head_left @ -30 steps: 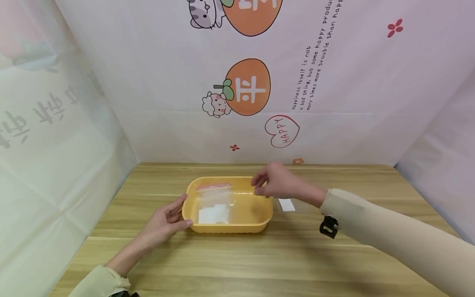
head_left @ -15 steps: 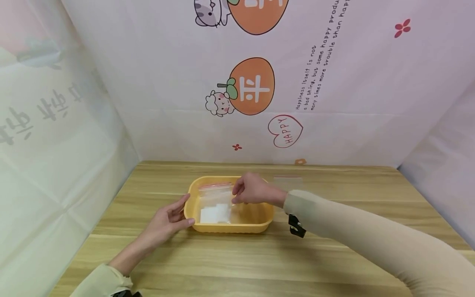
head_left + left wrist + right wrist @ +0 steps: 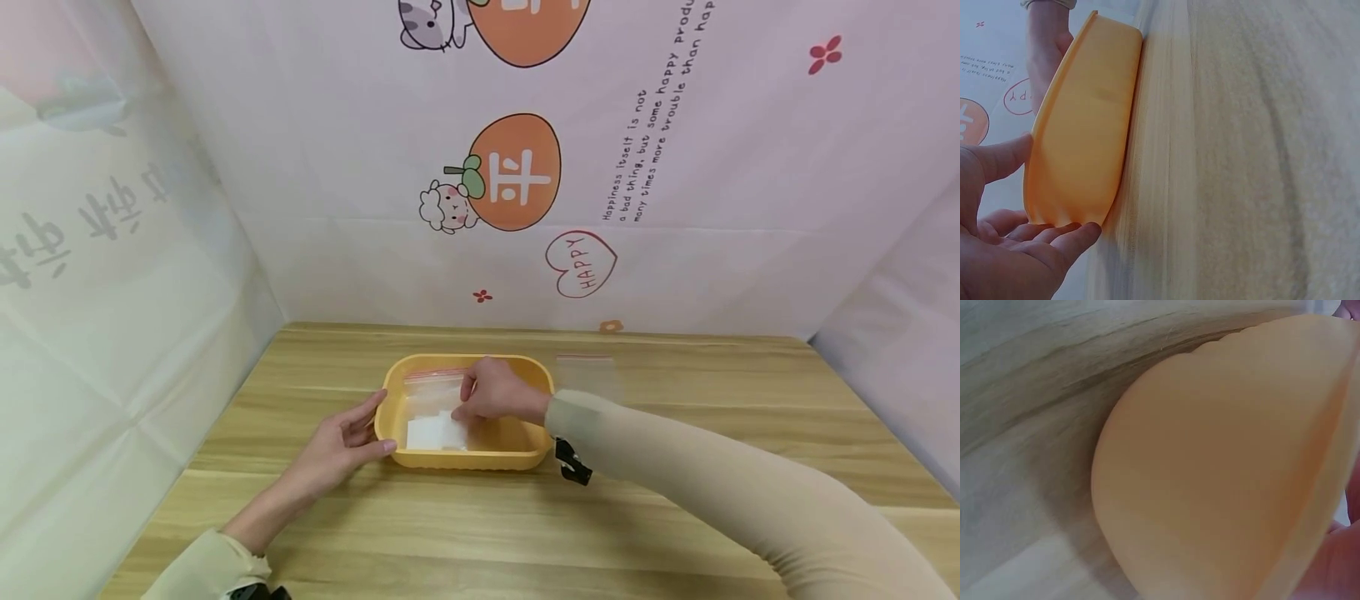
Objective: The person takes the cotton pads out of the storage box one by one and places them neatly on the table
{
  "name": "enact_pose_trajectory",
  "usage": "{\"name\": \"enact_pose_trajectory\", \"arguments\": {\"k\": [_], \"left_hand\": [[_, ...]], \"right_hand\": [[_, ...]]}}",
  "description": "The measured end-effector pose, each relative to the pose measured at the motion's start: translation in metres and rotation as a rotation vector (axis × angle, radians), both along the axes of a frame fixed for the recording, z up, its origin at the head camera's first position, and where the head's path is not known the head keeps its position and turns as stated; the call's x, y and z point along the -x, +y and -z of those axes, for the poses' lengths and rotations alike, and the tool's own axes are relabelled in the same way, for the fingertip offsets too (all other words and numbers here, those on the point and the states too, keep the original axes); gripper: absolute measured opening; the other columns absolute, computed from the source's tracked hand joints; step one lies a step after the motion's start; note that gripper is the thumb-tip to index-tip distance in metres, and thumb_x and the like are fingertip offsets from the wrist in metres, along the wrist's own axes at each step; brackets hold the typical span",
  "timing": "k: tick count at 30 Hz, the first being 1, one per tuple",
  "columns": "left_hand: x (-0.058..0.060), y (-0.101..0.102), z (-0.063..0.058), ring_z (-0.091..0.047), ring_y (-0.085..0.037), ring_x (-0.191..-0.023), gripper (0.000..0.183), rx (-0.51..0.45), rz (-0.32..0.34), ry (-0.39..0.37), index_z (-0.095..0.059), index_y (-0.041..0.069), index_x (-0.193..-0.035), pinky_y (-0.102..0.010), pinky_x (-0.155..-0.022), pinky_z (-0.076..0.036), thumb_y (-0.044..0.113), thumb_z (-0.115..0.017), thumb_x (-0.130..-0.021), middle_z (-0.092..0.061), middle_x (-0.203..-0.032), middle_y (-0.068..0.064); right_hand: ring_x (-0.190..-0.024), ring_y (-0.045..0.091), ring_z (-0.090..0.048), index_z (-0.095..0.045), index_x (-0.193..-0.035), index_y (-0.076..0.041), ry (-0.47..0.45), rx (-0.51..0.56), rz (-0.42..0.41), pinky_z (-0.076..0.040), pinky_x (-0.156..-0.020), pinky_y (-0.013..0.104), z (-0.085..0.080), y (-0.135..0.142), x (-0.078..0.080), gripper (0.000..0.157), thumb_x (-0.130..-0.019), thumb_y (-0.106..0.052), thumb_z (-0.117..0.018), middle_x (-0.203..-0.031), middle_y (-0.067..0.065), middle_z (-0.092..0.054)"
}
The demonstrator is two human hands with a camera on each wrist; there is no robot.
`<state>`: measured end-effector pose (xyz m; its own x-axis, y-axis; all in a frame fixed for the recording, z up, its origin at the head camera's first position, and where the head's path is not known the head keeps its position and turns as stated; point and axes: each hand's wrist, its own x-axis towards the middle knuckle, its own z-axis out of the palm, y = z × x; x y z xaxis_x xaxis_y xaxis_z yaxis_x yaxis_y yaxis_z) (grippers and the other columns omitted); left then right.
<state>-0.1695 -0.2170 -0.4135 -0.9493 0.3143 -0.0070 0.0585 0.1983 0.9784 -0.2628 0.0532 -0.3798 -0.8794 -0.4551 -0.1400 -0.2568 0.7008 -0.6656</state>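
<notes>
As the head view has it, our left grip (image 3: pixel 337 450) is part-closed on the left end of the yellow tray (image 3: pixel 465 460), thumb at the near corner, fingers at the outer end wall. Tray sits on the tabletop (image 3: pixel 420 533), just right of that grip. Our right grip (image 3: pixel 495 392) is inside the tray, fingers bent, tips at the clear zip bags (image 3: pixel 431 390) with white pieces (image 3: pixel 427 433) in them; we can't tell whether it pinches one. Another clear bag (image 3: pixel 587 375) lies on the tabletop right of the right grip, running up to our sleeve (image 3: pixel 675 446).

Left wrist: we see left fingers (image 3: pixel 1079 242) against the tray end, another digit on the rim, part of our right arm (image 3: pixel 1046 50) behind.

Right wrist: tray wall fills most of it, right grip mostly hidden past the rim, hold unreadable.
</notes>
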Motion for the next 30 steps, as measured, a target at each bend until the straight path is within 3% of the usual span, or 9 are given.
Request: {"name": "enact_pose_trajectory", "arguments": {"k": [10,15,19,24,27,30], "left_hand": [[0.0,0.001,0.0,-0.039,-0.042,-0.147,0.085,-0.001,0.002,0.014,-0.024,-0.002,-0.165,-0.028,-0.105,-0.05,0.01,-0.076,-0.099,-0.025,-0.167,-0.024],[-0.001,0.0,0.0,-0.038,-0.041,-0.147,0.086,0.002,-0.001,-0.002,-0.023,0.0,-0.166,-0.029,-0.106,-0.049,0.012,-0.076,-0.099,-0.024,-0.168,-0.023],[-0.001,0.0,-0.001,-0.038,-0.04,-0.148,0.086,0.007,-0.01,-0.008,-0.023,0.001,-0.166,-0.03,-0.107,-0.048,0.013,-0.076,-0.099,-0.023,-0.169,-0.022],[-0.001,0.0,-0.002,-0.038,-0.04,-0.148,0.085,0.007,-0.011,-0.012,-0.024,0.0,-0.166,-0.03,-0.108,-0.048,0.011,-0.075,-0.099,-0.023,-0.169,-0.022],[-0.001,0.001,-0.002,-0.038,-0.041,-0.147,0.084,0.0,-0.009,-0.015,-0.024,0.0,-0.165,-0.03,-0.107,-0.048,0.009,-0.075,-0.099,-0.023,-0.169,-0.022],[-0.001,0.002,-0.002,-0.039,-0.041,-0.147,0.084,-0.006,-0.008,-0.015,-0.023,0.0,-0.165,-0.03,-0.107,-0.048,0.009,-0.075,-0.099,-0.024,-0.169,-0.022]], "right_hand": [[-0.058,0.021,-0.067,-0.066,-0.086,0.002,-0.114,0.133,0.064,-0.064,-0.06,0.034,-0.002,0.004,-0.005,0.02,-0.083,0.005,-0.085,-0.068,0.011,-0.069],[-0.06,0.023,-0.07,-0.066,-0.092,0.004,-0.148,0.185,0.095,-0.065,-0.061,0.036,-0.007,0.01,-0.006,0.017,-0.086,0.007,-0.081,-0.071,0.015,-0.07],[-0.061,0.024,-0.071,-0.066,-0.103,0.006,-0.164,0.227,0.106,-0.065,-0.064,0.039,-0.011,0.015,-0.004,0.017,-0.089,0.008,-0.076,-0.076,0.014,-0.071],[-0.063,0.022,-0.069,-0.065,-0.12,0.01,-0.214,0.294,0.086,-0.066,-0.072,0.047,-0.014,0.02,-0.002,0.029,-0.091,0.011,-0.067,-0.083,0.015,-0.072],[-0.063,0.021,-0.068,-0.064,-0.125,0.011,-0.223,0.293,0.068,-0.066,-0.072,0.047,-0.016,0.023,-0.002,0.034,-0.091,0.012,-0.065,-0.085,0.015,-0.071],[-0.061,0.019,-0.066,-0.064,-0.124,0.011,-0.174,0.234,0.06,-0.066,-0.068,0.044,-0.018,0.027,-0.001,0.035,-0.089,0.012,-0.065,-0.082,0.014,-0.069]]}}
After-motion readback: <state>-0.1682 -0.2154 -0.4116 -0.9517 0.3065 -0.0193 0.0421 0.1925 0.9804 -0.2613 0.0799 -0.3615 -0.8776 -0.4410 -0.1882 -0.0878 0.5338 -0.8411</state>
